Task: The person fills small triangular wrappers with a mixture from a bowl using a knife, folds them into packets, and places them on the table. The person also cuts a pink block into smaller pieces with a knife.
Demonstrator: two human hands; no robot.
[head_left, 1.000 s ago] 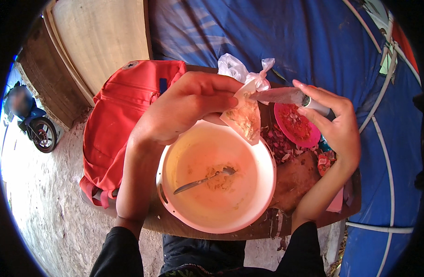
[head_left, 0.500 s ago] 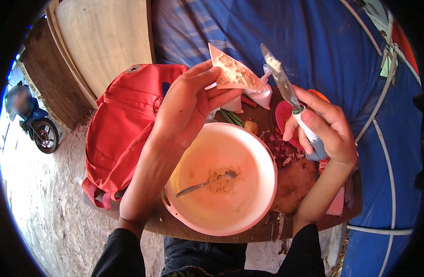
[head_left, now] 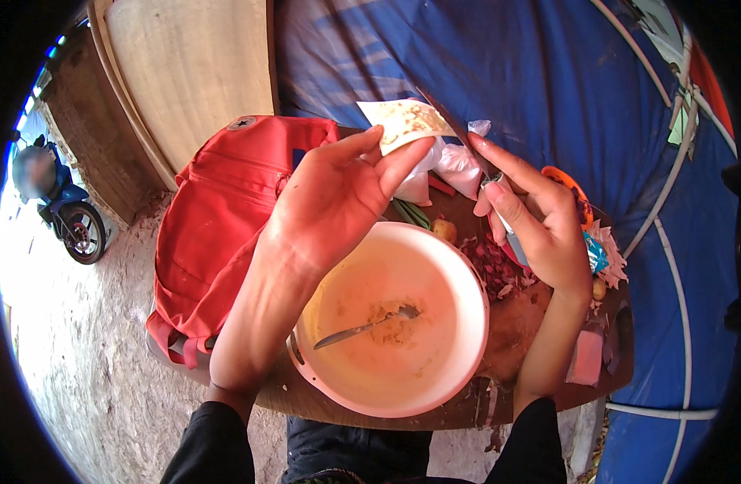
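A thin, pale square wrapper (head_left: 394, 121) with a crumbly yellowish smear on it is pinched at its lower edge by my left hand (head_left: 326, 189), above the far side of the basin. My right hand (head_left: 536, 218) grips a knife (head_left: 509, 211) by its light handle. The thin blade slants up and left beside the wrapper's right edge; whether it touches cannot be told. Below both hands stands a large white basin (head_left: 315, 375) with scraps of filling at its bottom. A metal spoon (head_left: 354, 329) lies inside it.
A red backpack (head_left: 225, 218) lies left of the basin. Beyond the basin are tied plastic bags of white stuff (head_left: 459, 169), green vegetables (head_left: 411, 213) and a potato-like lump (head_left: 444, 231). Reddish peelings (head_left: 499, 270) and a brown board (head_left: 511, 327) are to the right. A blue tarpaulin (head_left: 467, 56) hangs behind.
The knife has come left and down to the wrapper's side. The wrapper has tilted and looks more thinly coated than before. My right hand has moved left.
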